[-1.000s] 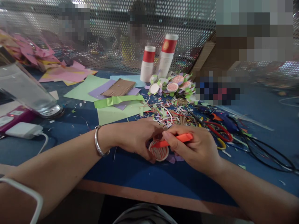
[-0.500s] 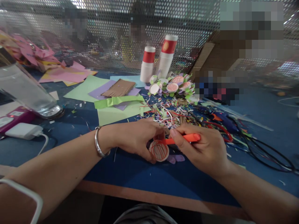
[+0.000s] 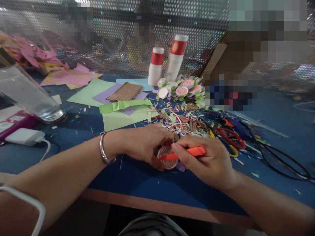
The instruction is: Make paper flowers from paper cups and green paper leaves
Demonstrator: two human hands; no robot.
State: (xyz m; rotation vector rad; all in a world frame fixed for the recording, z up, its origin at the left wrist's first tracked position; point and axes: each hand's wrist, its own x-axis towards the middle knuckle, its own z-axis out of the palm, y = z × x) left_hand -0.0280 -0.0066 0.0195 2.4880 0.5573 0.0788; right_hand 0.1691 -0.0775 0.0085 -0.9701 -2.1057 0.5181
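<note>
My left hand (image 3: 144, 144), with a silver bangle on the wrist, is closed around a small round cup bottom (image 3: 165, 158) with red lines on it, held tilted just above the blue table (image 3: 137, 180). My right hand (image 3: 206, 160) grips an orange marker (image 3: 189, 152) whose tip lies across the round face. A few purple paper petals (image 3: 180, 167) lie under the hands.
A heap of paper shreds (image 3: 182, 119) lies behind the hands, with scissors (image 3: 228, 139) and black cables (image 3: 283, 157) to the right. Two paper cup stacks (image 3: 167, 60), finished cup flowers (image 3: 182, 88), coloured paper sheets (image 3: 118, 105), a glass (image 3: 27, 95) and a white charger (image 3: 23, 136) stand further off.
The marker slid right off the round face half a second ago and has now come back left across it. My left hand has kept its hold in the same spot.
</note>
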